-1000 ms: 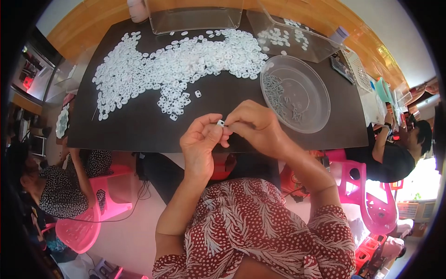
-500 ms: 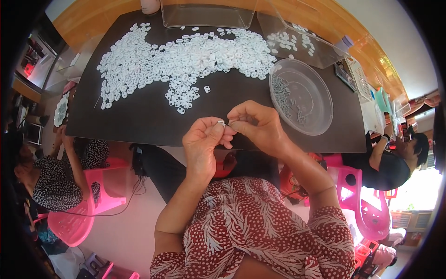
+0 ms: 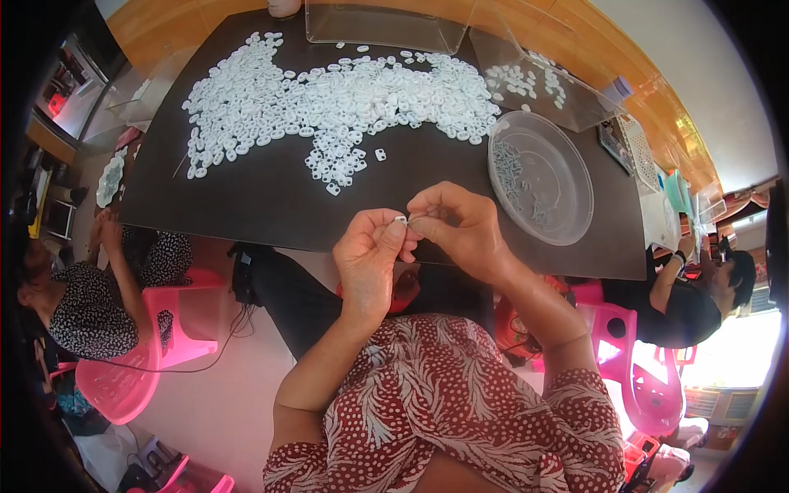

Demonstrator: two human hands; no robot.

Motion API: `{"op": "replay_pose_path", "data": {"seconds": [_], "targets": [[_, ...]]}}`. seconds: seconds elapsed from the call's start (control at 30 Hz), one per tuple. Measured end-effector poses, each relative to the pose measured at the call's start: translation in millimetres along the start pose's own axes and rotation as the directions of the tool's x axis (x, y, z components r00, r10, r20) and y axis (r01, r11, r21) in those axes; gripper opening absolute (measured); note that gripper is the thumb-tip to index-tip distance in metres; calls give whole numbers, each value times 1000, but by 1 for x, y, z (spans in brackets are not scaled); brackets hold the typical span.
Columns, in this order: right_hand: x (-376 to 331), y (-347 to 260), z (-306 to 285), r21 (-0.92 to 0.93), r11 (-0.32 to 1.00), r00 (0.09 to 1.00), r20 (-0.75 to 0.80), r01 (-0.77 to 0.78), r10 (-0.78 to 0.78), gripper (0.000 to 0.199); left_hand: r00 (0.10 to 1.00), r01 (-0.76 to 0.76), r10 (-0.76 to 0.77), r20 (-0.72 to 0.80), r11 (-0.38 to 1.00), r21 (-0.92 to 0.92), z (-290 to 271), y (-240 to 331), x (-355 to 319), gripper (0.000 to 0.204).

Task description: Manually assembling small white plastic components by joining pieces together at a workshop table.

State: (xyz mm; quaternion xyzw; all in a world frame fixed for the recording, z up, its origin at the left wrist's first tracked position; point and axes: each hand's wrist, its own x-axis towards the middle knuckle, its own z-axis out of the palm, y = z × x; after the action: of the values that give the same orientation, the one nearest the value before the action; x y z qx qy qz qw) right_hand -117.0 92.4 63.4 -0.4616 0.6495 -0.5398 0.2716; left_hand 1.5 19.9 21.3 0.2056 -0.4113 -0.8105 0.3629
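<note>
My left hand (image 3: 371, 244) pinches a small white plastic piece (image 3: 401, 219) between thumb and forefinger, just past the front edge of the dark table. Against it my right hand (image 3: 462, 228) is closed, thumb and fingertips pressed together at the piece; what they grip is too small to make out. Beyond my hands lies a small heap of white pieces with holes (image 3: 335, 158), and one loose white piece (image 3: 380, 154) sits beside it. A round clear plastic tray (image 3: 567, 205) at the right holds many small grey metal parts (image 3: 507, 168).
A wide pile of white oval pieces (image 3: 362, 94) spreads over the dark table (image 3: 246, 197). Clear plastic boxes (image 3: 386, 45) stand at the back, one with scattered white pieces. People sit on pink chairs (image 3: 123, 382) at left and right. A cable runs over the floor at left.
The view has shifted slightly, so the table things sit a little further right. Both hands stay together at the small white piece, with little change in their grip.
</note>
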Motion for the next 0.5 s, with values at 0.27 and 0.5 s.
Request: {"op": "replay_pose_path", "data": {"seconds": [0.27,0.5], "targets": [[-4,6,13,103,994,998,-61,29,-23,10,989,-140,140,-46,990,-11,2,-13,-7,9],[-4,18,15,32,996,991,-112,82,-78,12,989,-128,130,-64,991,29,-3,-8,-5,8]]}}
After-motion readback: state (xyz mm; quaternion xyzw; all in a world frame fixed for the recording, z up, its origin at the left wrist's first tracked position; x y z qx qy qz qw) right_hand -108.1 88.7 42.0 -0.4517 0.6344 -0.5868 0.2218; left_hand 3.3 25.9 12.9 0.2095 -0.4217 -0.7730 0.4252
